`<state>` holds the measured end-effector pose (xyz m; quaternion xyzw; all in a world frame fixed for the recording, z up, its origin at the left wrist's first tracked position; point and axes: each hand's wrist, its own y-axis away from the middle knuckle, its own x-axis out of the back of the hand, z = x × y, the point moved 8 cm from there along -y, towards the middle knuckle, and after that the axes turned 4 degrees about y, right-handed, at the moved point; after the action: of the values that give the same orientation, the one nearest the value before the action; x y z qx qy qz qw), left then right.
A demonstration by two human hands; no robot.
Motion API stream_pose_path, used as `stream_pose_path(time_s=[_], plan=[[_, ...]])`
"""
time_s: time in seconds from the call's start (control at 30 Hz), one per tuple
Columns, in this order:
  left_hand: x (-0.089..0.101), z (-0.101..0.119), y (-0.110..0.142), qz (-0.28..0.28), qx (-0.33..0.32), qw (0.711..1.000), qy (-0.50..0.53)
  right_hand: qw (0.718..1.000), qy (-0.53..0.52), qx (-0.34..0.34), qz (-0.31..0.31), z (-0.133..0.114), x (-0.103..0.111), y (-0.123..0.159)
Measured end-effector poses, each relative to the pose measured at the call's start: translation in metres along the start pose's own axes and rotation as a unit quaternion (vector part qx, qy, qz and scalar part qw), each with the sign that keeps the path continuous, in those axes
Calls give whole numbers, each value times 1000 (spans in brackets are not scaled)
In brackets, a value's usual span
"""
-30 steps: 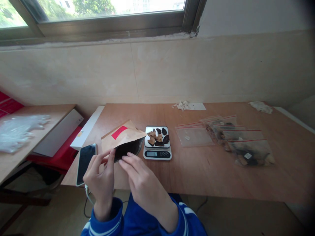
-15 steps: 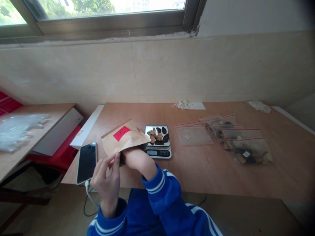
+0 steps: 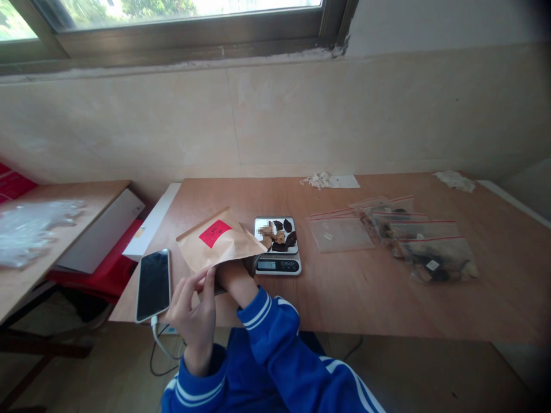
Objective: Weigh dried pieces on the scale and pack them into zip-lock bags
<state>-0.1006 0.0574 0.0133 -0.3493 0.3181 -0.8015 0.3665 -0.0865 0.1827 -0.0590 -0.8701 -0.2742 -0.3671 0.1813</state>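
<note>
A brown paper pouch (image 3: 219, 241) with a red label lies on the wooden table (image 3: 344, 287), its mouth turned toward me. My left hand (image 3: 193, 307) pinches the near edge of the mouth. My right hand is pushed inside the pouch; only the wrist (image 3: 232, 275) and blue sleeve show, so its fingers are hidden. Just right of the pouch stands a small digital scale (image 3: 278, 261) with brown and black dried pieces (image 3: 282, 235) on its pan.
A phone (image 3: 154, 284) lies screen up at the table's left edge with a cable hanging down. Several clear zip bags (image 3: 408, 238), some filled, lie to the right of the scale. White scraps (image 3: 321, 180) sit near the wall. A second table (image 3: 43, 229) stands at left.
My right hand went from the pouch's mouth to deep inside it, up to the wrist. My left hand kept its hold on the edge. The view shifted slightly.
</note>
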Motion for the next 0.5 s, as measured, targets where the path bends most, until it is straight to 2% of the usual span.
stream_pose_path(time_s=[0.1, 0.2, 0.33, 0.5], plan=[[0, 1, -1, -2, 4, 1000, -1, 999, 29, -20, -19, 7, 1, 7], [1, 0, -2, -1, 10, 1000, -9, 998, 51, -31, -8, 8, 10, 14], [1, -2, -2, -9, 19, 1000, -17, 999, 49, -12, 8, 3, 20, 24], [-1, -1, 1, -15, 2, 1000, -5, 999, 41, 5, -11, 0, 27, 37]])
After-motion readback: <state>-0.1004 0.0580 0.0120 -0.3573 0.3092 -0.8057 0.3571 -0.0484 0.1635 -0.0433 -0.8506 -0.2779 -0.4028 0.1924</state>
